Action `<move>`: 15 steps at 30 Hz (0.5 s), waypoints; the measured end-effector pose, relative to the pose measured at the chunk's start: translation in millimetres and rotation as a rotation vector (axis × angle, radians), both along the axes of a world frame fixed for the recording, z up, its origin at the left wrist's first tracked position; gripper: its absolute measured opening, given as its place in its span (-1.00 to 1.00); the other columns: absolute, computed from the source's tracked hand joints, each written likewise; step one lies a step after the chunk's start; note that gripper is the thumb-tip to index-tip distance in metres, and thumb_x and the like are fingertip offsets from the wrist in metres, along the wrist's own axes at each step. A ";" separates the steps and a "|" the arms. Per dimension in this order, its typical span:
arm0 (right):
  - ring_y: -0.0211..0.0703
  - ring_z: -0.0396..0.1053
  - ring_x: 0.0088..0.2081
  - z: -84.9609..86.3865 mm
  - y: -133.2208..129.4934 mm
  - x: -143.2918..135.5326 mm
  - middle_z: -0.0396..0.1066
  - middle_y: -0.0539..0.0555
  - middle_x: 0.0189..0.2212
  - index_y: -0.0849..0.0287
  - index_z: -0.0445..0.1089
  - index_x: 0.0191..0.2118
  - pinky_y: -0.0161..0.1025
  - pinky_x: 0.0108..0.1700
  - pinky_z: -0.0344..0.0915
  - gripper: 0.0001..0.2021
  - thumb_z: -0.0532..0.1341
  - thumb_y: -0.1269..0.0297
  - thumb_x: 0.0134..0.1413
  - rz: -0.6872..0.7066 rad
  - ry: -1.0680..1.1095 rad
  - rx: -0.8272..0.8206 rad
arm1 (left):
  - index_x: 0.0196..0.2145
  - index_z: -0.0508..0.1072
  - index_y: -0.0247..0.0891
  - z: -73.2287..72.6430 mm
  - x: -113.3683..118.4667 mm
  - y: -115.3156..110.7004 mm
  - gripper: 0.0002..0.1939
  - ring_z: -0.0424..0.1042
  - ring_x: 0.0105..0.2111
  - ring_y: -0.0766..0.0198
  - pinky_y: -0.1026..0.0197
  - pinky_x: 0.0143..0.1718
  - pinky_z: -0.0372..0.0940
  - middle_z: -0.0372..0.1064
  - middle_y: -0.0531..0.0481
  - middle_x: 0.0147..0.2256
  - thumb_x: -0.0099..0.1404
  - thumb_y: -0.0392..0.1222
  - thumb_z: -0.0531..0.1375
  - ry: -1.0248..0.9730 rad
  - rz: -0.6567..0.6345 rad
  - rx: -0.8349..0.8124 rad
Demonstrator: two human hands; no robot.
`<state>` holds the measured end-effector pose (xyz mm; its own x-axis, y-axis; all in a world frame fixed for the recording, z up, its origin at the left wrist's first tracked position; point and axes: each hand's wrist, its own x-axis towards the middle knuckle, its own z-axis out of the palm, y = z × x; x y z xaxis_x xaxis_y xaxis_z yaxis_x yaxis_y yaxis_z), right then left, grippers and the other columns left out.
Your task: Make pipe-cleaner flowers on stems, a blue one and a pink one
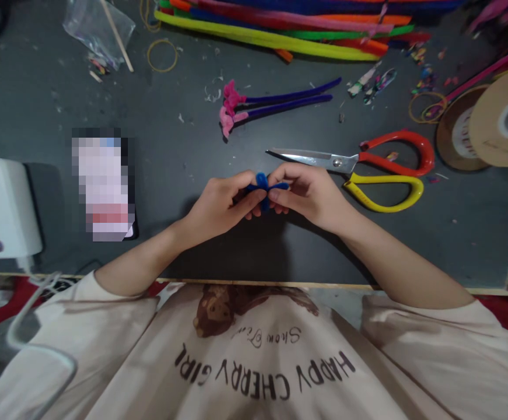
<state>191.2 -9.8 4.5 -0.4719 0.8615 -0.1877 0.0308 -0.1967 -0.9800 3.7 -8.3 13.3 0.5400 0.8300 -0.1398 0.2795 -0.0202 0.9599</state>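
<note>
Between my two hands is a blue pipe cleaner bent into several short loops that meet at a centre. My left hand pinches it from the left with thumb and fingers. From the right, my right hand grips another of its loops, thumb near the centre. The fingers hide part of the loops. Just beyond my right hand lie scissors with one red and one yellow handle, blades pointing left. Farther out rest two pipe cleaner flowers with pink heads and dark blue stems.
A bundle of colourful pipe cleaners lies along the far side. Ribbon spools stand at the right among small scraps. On the left are a pixelated phone, a white power bank with a cable, and a clear bag.
</note>
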 end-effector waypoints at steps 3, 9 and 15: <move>-0.44 0.30 -0.57 -0.3 -1.2 0.8 0.34 -0.11 -0.59 0.19 0.31 -0.37 -0.46 -0.53 0.23 -0.88 0.29 0.34 0.03 0.002 -0.003 0.014 | -0.41 0.32 -0.28 0.6 0.9 -0.9 -0.82 0.41 -0.59 0.49 0.47 -0.52 0.29 0.45 0.07 -0.54 0.33 -0.17 0.11 0.025 -0.008 -0.015; -0.42 0.27 -0.58 0.7 -6.8 0.8 0.36 -0.08 -0.56 0.19 0.35 -0.34 -0.42 -0.54 0.19 -0.96 0.18 0.38 0.12 -0.021 -0.159 0.274 | -0.44 0.32 -0.29 2.9 1.9 0.5 -0.82 0.38 -0.62 0.50 0.48 -0.56 0.29 0.41 0.10 -0.59 0.30 -0.18 0.14 -0.078 -0.001 -0.142; -0.27 0.41 -0.43 0.5 -12.4 1.6 0.50 0.02 -0.42 0.10 0.42 -0.27 -0.29 -0.36 0.36 -0.84 0.10 0.43 0.17 -0.033 -0.300 0.846 | -0.48 0.36 -0.27 8.6 -0.5 3.5 -0.78 0.31 -0.72 0.47 0.41 -0.62 0.31 0.34 0.15 -0.68 0.22 -0.11 0.26 -0.364 -0.056 -0.626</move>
<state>192.8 -22.2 5.0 -0.4775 0.7799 0.4046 0.3160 0.5821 -0.7492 3.2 -4.8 21.9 0.6818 0.6232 -0.3831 -0.0452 0.5585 0.8282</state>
